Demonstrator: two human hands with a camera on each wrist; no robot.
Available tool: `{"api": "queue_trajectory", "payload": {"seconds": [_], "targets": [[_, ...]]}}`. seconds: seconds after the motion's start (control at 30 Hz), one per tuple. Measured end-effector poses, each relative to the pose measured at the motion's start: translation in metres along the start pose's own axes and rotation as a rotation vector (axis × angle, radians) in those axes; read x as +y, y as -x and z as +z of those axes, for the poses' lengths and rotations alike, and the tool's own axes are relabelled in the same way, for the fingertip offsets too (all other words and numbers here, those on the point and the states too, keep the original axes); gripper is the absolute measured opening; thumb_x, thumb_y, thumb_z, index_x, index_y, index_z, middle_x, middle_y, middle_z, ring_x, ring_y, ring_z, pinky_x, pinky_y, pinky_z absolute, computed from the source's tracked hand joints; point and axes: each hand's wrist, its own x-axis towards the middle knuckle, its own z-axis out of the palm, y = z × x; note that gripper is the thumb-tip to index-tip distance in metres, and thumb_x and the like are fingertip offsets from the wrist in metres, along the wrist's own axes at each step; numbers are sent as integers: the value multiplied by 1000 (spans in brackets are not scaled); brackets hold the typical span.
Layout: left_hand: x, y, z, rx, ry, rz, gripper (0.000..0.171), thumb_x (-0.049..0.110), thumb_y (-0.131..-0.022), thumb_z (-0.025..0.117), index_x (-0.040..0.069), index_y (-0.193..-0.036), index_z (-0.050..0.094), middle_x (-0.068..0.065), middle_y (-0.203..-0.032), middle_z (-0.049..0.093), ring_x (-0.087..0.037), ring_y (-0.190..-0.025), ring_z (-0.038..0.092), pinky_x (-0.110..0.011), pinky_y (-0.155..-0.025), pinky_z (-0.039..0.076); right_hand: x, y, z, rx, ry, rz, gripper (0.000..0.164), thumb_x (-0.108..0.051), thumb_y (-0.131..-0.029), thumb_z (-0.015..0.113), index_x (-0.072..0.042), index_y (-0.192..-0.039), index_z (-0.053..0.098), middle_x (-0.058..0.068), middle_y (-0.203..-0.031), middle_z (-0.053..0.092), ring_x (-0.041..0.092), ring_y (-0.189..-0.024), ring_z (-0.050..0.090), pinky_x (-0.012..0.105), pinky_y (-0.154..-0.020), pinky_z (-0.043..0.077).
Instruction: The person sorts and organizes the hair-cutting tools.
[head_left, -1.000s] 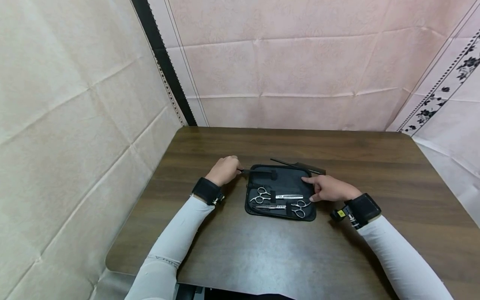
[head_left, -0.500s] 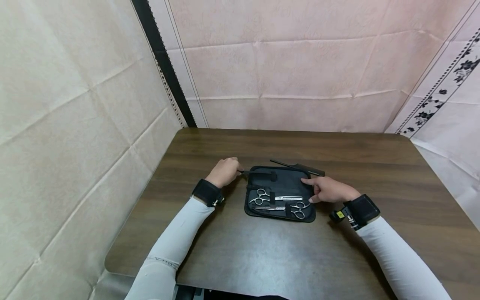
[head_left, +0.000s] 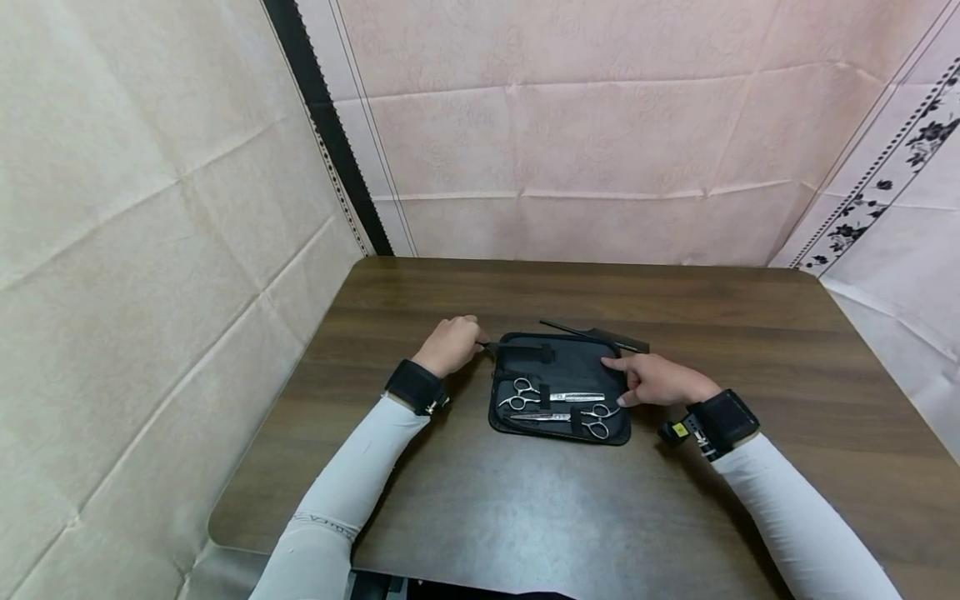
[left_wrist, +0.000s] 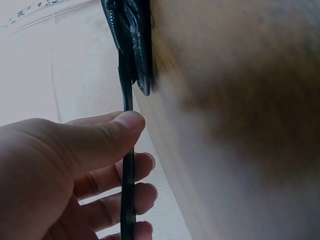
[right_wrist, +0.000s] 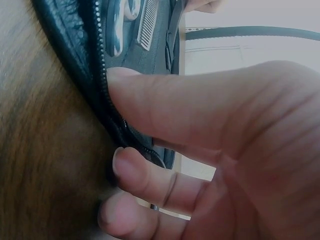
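Observation:
My left hand [head_left: 453,343] pinches a slim black comb [left_wrist: 128,200] between thumb and fingers. The comb's other end reaches under an elastic loop at the top of an unfolded black zip case [head_left: 517,362], left of its middle. Two silver scissors lie strapped in the case: thinning scissors [head_left: 577,397] above, a second pair of scissors [head_left: 547,416] below. On the case's right edge rests my right hand [head_left: 663,379], index finger stretched over the inside and thumb [right_wrist: 150,97] pressing at the zip; its other fingers curl loosely outside the edge.
A black comb with a handle [head_left: 618,337] lies just behind the case, across its far right corner. The case stands on a brown wooden table [head_left: 480,500]. Pale cloth [head_left: 600,133] hangs behind and at the left.
Both hands, the comb and the case hold nearly the same places. The head view has only shifted slightly.

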Motion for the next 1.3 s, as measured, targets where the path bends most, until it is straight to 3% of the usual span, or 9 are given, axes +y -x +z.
{"api": "queue_trajectory", "payload": {"seconds": [0.27,0.43,0.57,0.67,0.77,0.87,0.97,1.13,1.3], "targets": [[3,1,-1,1,4,-1,18,12,-99,71,12,-113,82,-7,-106,74,-22,-101,71,-38,-86,58,-2,0,0,-13,-20,18,76,-11,-92,77,0,-158,40,0,-71,48,14,-61,45,26,-59,37],[4,2,-1,14,-2,-1,18,11,-98,72,13,-113,82,-7,-105,74,-22,-100,72,-37,-85,58,-2,0,0,0,-31,10,59,-10,-91,78,1,-145,57,24,-109,68,12,-57,40,25,-57,36],[4,2,0,22,-3,9,19,12,-98,72,13,-114,82,-7,-106,74,-22,-100,72,-37,-85,58,-1,-1,0,5,-33,3,42,-9,-91,78,0,-131,70,25,-153,51,12,-55,37,25,-56,36],[4,1,1,23,3,13,19,12,-98,72,13,-114,81,-7,-106,74,-22,-100,72,-38,-85,58,0,-2,0,0,-23,4,13,-9,-91,78,1,-99,77,20,-160,45,11,-54,36,24,-57,37],[4,1,1,22,2,14,19,13,-98,72,14,-115,81,-6,-106,74,-22,-101,72,-38,-85,58,0,-2,0,-5,-17,2,12,-10,-91,77,-4,-82,73,19,-161,43,11,-54,36,24,-57,37],[5,1,0,21,0,11,20,13,-98,72,14,-116,81,-6,-106,74,-23,-101,72,-38,-84,57,0,-2,0,-4,-15,1,6,-11,-92,77,-5,-92,75,19,-160,45,11,-55,37,24,-57,37],[5,1,0,19,7,7,20,13,-98,72,14,-117,81,-6,-107,74,-23,-101,72,-38,-85,57,0,-1,0,-2,-15,7,41,-11,-92,78,-1,-130,69,26,-140,62,12,-56,39,25,-57,37],[5,0,1,15,23,-4,21,12,-99,71,14,-117,80,-6,-108,74,-23,-103,72,-39,-87,56,1,-2,0,4,-16,10,56,-12,-91,78,0,-143,60,26,-130,65,13,-57,41,25,-57,37],[5,0,2,19,18,-7,21,12,-99,71,15,-117,81,-6,-107,74,-23,-103,71,-39,-87,56,1,-2,0,-4,-12,16,67,-12,-91,78,-2,-152,51,13,-91,65,14,-58,42,26,-57,37]]}}
